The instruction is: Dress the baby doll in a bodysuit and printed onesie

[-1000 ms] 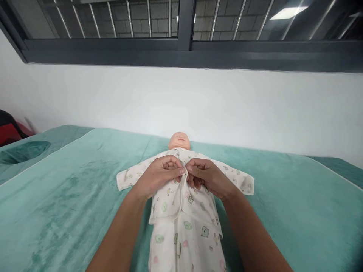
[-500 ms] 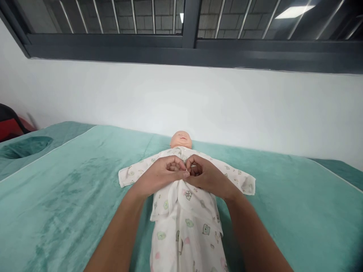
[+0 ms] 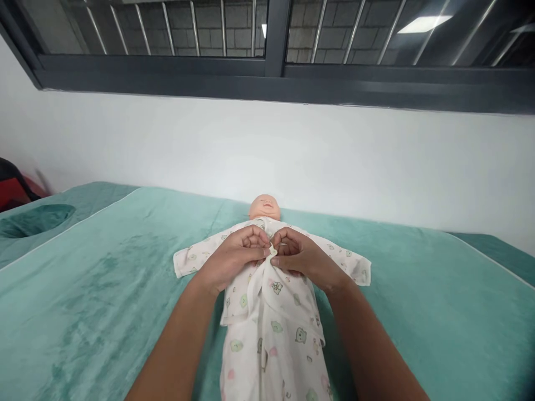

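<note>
A baby doll (image 3: pixel 264 206) lies on its back, dressed in a white printed baby shirt (image 3: pixel 276 295) with its sleeves spread to both sides. Over the chest, my left hand (image 3: pixel 242 253) pinches the left front edge of the shirt between thumb and fingers. My right hand (image 3: pixel 303 256) grips the other front edge close beside it. Between the fingertips shows a small pale button (image 3: pixel 273 250); whether it is fastened I cannot tell. White printed trousers (image 3: pixel 273 362) cover the doll's lower body, running out of the bottom of the view.
A green plush cover (image 3: pixel 125 289) with a hollow (image 3: pixel 37 219) at the left spreads under the doll. Behind rises a white wall (image 3: pixel 209 145) below a dark-framed window (image 3: pixel 167 81) with metal bars. Something red and black (image 3: pixel 14 186) stands at the left edge.
My fingertips have drawn slightly apart, and the pale button between them is now in sight. Both hands stay at the shirt's front. The view has shifted slightly.
</note>
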Demonstrator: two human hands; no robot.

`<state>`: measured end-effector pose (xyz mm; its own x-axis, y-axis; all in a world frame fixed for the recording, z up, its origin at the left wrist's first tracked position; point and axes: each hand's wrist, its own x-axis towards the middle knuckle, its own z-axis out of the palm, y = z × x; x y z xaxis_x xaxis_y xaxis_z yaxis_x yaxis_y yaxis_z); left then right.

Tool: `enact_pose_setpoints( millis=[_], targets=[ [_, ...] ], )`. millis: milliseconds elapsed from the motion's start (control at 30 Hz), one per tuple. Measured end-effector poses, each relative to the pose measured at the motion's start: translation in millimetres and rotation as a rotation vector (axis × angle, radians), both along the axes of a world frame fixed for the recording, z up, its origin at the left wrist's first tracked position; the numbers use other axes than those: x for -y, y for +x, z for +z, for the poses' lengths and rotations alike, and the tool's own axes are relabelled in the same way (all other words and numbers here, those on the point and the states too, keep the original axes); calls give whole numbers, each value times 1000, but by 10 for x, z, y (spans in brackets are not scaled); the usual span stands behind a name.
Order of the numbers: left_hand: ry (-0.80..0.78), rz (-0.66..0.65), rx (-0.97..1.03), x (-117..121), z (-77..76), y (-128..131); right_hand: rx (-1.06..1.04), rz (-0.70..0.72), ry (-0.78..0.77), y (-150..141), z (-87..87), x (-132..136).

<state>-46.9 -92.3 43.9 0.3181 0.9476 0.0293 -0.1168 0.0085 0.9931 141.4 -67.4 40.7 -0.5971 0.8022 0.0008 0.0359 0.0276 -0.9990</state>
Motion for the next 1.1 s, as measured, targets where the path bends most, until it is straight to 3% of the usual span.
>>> enact_pose_setpoints(
  millis=[300,400,500,600,700,833,933,1100],
  targets=[
    [0,-20,-115,-8,28,-33,0,-14,-32,13,-18,-27],
    [22,1,-205,-5,51,-15,20,-69,21,-16,-21,-32],
    [83,80,-306,104,13,41,135,-168,170,-56,2,116],
    [205,233,-406,387,-169,89,375,-290,493,-41,-44,486],
    [407,312,-520,752,-451,83,571,-334,795,28,-213,933],
    [564,426,-776,1060,-670,58,731,-475,909,61,-419,1198],
    [636,477,-972,1103,-607,87,781,-502,947,39,-395,1111],
    [887,448,-1176,1091,-433,101,527,-589,899,132,-183,1004]
  ],
)
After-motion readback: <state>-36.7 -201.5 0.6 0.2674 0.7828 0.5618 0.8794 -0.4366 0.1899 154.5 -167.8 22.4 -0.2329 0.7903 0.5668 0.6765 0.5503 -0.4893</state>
